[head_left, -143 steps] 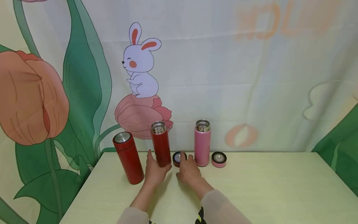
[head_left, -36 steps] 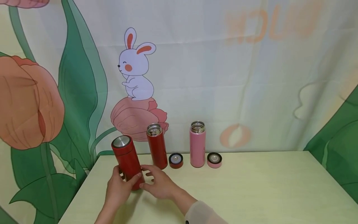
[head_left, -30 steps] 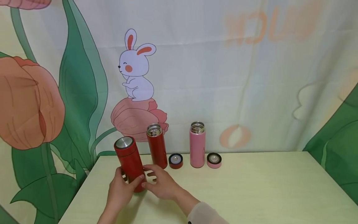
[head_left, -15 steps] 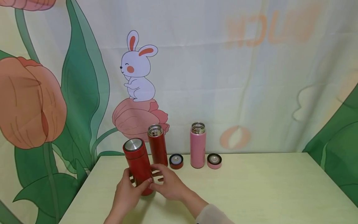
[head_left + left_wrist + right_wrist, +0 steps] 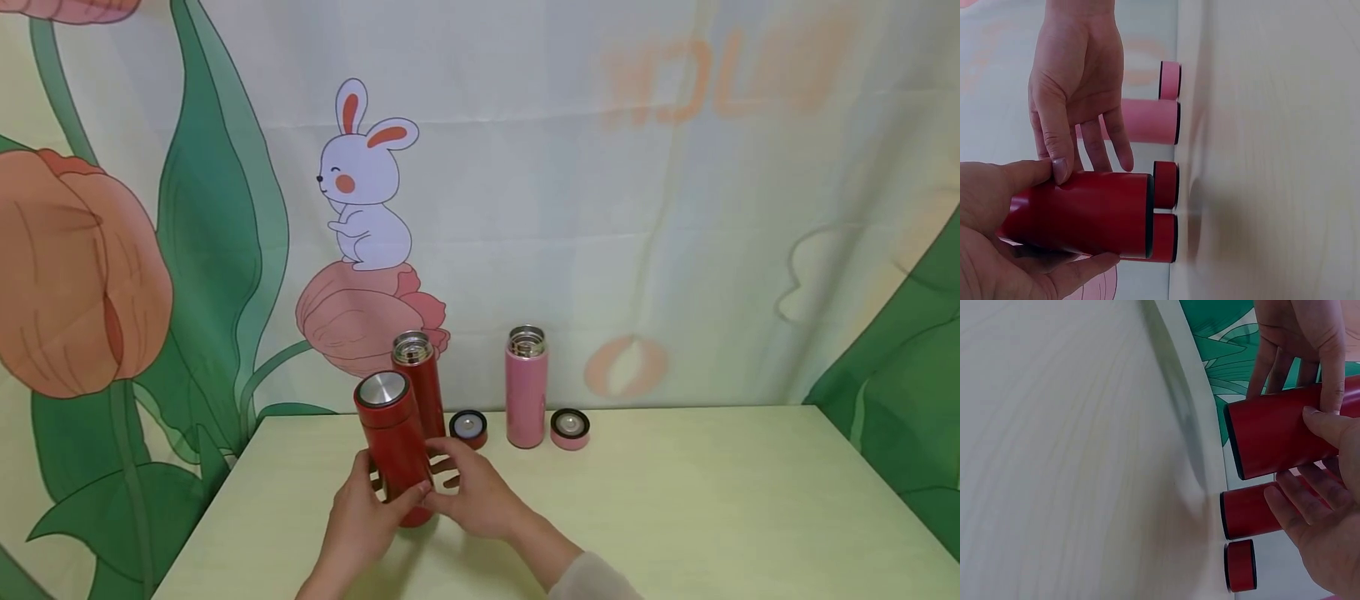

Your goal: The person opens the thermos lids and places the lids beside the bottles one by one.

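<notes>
Between both hands stands a red thermos bottle (image 5: pixel 393 446) with its steel-topped lid on. It looks raised slightly off the table in the wrist views. My left hand (image 5: pixel 363 510) grips its lower body, thumb across the front. From the right side, my right hand (image 5: pixel 480 496) holds the same bottle between thumb and fingertips, its thumb close to the left thumb. Just behind stands a second red thermos bottle (image 5: pixel 429 392), uncapped and partly hidden by the held one. A red lid (image 5: pixel 468 428) lies beside it, underside up.
Farther right along the back of the table (image 5: pixel 697 492) stand an uncapped pink thermos bottle (image 5: pixel 526 400) and its pink lid (image 5: pixel 570 428), underside up. A printed cloth (image 5: pixel 487 192) with a rabbit and tulips hangs behind the table's back edge.
Earlier both hands were at the open red bottle and its lid. Since then they have taken hold of the capped red bottle and carried it right, to in front of the open red one.
</notes>
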{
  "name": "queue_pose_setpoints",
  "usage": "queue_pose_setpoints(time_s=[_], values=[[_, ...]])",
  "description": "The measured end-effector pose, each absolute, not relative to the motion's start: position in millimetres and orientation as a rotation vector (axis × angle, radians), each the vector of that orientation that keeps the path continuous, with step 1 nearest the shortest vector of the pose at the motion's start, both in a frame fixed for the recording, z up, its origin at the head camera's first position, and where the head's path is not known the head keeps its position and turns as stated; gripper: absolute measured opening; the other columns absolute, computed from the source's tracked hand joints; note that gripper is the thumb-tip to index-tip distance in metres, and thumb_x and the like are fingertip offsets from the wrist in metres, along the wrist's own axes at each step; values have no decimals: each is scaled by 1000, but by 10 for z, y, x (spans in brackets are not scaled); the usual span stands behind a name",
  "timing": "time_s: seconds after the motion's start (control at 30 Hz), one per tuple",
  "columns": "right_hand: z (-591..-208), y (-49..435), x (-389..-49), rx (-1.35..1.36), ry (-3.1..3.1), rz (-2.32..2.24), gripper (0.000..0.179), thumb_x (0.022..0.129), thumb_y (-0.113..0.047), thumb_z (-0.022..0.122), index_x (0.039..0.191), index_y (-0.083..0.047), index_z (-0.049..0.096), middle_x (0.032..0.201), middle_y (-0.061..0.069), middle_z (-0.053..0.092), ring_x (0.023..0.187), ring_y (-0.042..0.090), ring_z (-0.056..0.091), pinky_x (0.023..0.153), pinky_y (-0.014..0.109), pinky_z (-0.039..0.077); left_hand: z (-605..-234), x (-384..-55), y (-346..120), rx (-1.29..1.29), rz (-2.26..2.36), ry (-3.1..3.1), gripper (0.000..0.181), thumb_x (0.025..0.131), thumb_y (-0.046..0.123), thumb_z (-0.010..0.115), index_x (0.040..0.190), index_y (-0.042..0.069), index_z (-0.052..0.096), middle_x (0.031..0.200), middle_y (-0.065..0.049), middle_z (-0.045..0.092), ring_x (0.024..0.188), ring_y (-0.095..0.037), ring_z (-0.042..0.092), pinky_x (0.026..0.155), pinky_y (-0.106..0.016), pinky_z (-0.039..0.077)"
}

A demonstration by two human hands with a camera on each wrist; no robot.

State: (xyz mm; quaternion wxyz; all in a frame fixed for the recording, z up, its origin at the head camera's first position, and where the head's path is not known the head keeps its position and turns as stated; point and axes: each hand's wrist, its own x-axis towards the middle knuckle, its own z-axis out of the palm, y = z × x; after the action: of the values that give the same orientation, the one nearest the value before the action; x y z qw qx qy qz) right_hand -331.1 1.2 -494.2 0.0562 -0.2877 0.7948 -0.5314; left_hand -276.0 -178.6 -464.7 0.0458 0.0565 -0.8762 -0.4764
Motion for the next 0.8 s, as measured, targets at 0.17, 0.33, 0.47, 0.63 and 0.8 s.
queue_pose_setpoints(time_s=[0.17, 0.33, 0.47, 0.63, 0.8], values=[[-4947, 144, -3278, -868, 2440, -1597, 61, 93, -25, 78, 147, -15, 50, 142, 5, 60, 117, 20, 67, 98, 46, 58, -4667, -2754, -1681, 123, -1482, -2662, 79, 89, 39, 82, 145, 5, 39, 144, -19, 59, 128, -38, 60, 99, -52, 58], [-4942, 302, -3245, -884, 2477, -1586, 61, 92, -28, 79, 146, -23, 51, 140, 0, 62, 114, 16, 67, 93, 40, 59, -4671, -2745, -1564, 54, -1537, -2651, 78, 87, 37, 84, 145, 6, 41, 143, -17, 60, 127, -37, 62, 98, -52, 59], [-4958, 443, -3214, -890, 2511, -1581, 60, 91, -27, 81, 143, -26, 52, 135, -3, 63, 110, 14, 68, 90, 35, 58, -4684, -2748, -1468, -2, -1575, -2652, 79, 86, 38, 85, 145, 7, 42, 143, -15, 60, 127, -37, 62, 97, -52, 59], [-4985, 628, -3171, -878, 2551, -1571, 60, 89, -26, 82, 142, -23, 54, 129, -4, 64, 106, 13, 69, 89, 35, 59, -4710, -2762, -1349, -98, -1608, -2653, 80, 85, 36, 86, 146, 9, 42, 144, -14, 60, 127, -35, 62, 99, -54, 58], [-4996, 828, -3131, -860, 2553, -1563, 61, 88, -24, 83, 141, -28, 54, 124, -7, 65, 103, 12, 70, 89, 41, 60, -4731, -2759, -1198, -191, -1628, -2680, 80, 85, 35, 86, 147, 8, 42, 142, -14, 61, 126, -34, 62, 100, -54, 57]])
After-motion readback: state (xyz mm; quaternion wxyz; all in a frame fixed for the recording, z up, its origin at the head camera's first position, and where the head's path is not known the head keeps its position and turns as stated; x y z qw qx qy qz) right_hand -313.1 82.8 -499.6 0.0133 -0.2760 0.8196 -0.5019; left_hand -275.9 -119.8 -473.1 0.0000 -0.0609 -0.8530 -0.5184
